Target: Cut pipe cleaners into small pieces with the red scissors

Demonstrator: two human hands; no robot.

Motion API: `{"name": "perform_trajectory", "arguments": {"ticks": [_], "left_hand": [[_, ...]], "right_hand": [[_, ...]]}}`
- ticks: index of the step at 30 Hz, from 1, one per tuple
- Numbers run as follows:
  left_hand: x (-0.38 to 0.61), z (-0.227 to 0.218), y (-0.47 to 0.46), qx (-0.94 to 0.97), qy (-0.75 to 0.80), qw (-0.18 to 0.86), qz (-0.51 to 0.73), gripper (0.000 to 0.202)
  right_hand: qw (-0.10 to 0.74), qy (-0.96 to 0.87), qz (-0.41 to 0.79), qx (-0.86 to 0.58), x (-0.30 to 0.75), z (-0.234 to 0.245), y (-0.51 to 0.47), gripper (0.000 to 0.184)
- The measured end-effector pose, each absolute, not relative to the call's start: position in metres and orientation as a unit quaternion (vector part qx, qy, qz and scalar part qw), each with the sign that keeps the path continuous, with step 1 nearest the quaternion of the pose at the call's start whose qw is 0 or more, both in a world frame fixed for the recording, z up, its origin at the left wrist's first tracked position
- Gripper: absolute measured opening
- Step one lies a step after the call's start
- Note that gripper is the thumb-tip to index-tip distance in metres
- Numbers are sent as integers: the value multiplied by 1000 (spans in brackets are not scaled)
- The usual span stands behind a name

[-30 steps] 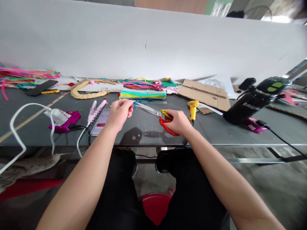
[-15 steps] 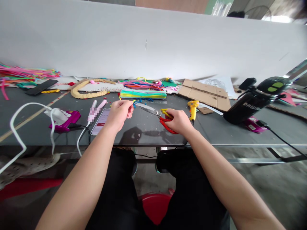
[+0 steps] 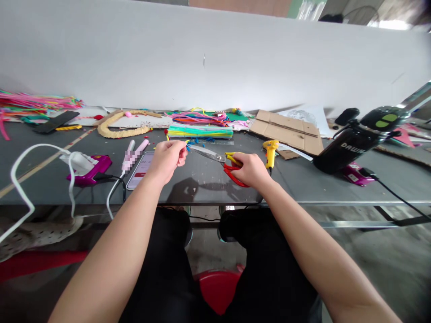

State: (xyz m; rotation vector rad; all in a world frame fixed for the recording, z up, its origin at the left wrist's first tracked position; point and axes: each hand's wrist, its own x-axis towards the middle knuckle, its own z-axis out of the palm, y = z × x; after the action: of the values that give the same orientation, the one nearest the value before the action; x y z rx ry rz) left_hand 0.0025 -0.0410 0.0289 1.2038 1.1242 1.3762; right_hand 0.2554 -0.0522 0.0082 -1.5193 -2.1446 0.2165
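My right hand [image 3: 251, 169] is closed around the yellow and red handles of a pair of scissors [image 3: 210, 154]. Their blades point left, with the tips close to the fingertips of my left hand [image 3: 171, 157]. That hand is closed in a pinch, and a short yellow end of what looks like a pipe cleaner [image 3: 187, 141] shows at its fingers; the rest is hidden. Small blue bits [image 3: 199, 145] lie on the table just beyond the blade tips. Behind them is a bundle of green and yellow pipe cleaners [image 3: 202, 132].
A yellow glue gun [image 3: 270, 150] and flat cardboard [image 3: 288, 132] lie on the right, near a black bottle [image 3: 350, 143]. To the left are a phone [image 3: 138, 174], a pink-and-white corded tool [image 3: 130, 157], a purple power strip [image 3: 90, 172] and a white cable [image 3: 22, 179].
Both hands and the scissors hold nearly the same pose. The whole view has shifted very slightly.
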Motion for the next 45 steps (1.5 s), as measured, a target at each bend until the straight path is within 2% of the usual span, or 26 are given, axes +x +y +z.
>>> {"name": "perform_trajectory", "arguments": {"ticks": [6,14,34,45], "left_hand": [[3,32,-43,475,455,506,558,30],[2,31,-42,484,449,494,566,17],[4,30,-44,556,464,389,569,14],[4,31,-44,550,475,401,558,14]], "right_hand": [[259,-786,88,-554,255,10,-54,24],[289,-780,137,-538,257,4,-50,34],[275,-782,157,-537,257,4,-51,40],[277,-782,159,-535,257,4,-51,38]]}}
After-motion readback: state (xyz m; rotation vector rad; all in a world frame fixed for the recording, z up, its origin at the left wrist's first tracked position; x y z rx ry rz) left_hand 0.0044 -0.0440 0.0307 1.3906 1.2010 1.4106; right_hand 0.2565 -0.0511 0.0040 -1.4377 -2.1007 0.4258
